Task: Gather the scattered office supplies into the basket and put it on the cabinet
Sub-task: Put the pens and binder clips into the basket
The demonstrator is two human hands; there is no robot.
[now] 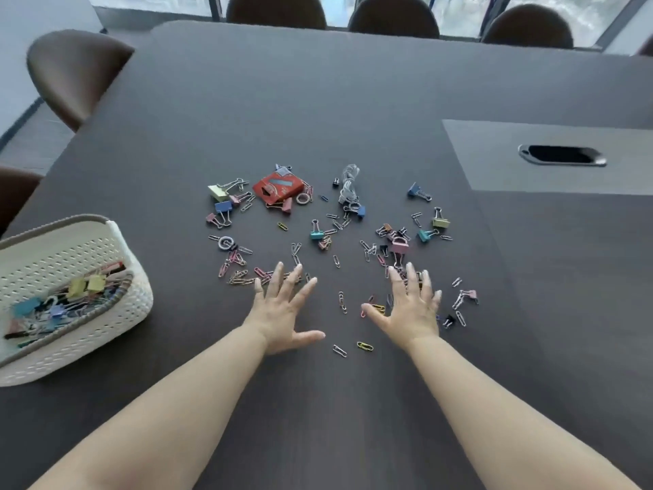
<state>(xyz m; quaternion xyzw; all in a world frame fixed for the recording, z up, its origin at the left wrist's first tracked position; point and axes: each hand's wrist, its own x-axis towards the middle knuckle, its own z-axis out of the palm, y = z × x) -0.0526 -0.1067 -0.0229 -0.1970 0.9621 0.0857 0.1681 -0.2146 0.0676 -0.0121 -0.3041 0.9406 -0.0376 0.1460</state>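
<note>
Clips btwn L grip & R grip; basket left.

**Clearance around the scatter.** I am reading a bare lane of table running between the basket and the left hand, wide enough for a hand to pass. Paper clips and binder clips are crowding the surface ahead of both spread hands, with the red box and coiled cable sitting farther back. The gap between the left hand and the right hand is holding a few loose clips. Beyond the scatter the tabletop is lying open (the recessed port is sitting well to the right).
</note>
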